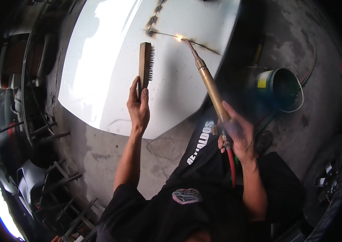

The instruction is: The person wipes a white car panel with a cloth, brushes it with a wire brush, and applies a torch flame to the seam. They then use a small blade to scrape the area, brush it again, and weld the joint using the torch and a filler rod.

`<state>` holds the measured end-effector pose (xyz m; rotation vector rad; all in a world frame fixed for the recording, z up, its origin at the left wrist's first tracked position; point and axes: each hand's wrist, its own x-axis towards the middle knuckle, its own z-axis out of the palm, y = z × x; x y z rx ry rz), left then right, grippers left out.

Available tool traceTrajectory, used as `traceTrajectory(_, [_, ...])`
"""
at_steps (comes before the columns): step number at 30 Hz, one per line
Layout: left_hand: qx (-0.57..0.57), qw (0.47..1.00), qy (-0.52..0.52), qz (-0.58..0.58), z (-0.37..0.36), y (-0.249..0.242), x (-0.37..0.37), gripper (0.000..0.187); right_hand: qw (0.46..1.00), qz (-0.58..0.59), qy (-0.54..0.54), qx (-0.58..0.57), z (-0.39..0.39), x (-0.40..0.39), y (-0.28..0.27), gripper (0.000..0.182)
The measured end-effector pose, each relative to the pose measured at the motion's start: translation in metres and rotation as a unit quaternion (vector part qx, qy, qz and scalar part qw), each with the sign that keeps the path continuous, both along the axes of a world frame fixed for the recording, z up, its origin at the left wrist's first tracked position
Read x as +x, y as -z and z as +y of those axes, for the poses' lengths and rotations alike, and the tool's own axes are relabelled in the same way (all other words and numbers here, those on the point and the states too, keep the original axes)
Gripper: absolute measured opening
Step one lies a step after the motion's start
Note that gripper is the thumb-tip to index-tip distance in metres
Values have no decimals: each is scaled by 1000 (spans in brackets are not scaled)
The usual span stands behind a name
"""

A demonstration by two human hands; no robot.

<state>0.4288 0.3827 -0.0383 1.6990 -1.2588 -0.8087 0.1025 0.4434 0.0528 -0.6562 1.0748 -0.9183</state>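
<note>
A dark bucket (268, 92) sits on stained concrete (102, 157) by the smooth white panel (171, 84). The left hand (138, 111) grips a bristly wooden brush (144, 64) — the right hand (241, 135), a lit brass torch (212, 86).

Big white capitals (200, 143) run up the black cloth trouser leg (183, 171), ending clearly in "ALDOS", earlier letters smudgy! Oval pinkish-grey emblem (186, 196) on the black short-sleeved shirt (213, 211): lettering there, too small to read surely. Yellow rectangular label (262, 80), dark-green round bucket (266, 95): illegible!
</note>
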Motion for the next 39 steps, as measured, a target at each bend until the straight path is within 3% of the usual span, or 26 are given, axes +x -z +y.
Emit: traceTrajectory(39, [36, 997, 63, -20, -29, -1, -29, 65, 999, -22, 20, 15, 4, -4, 1, 56])
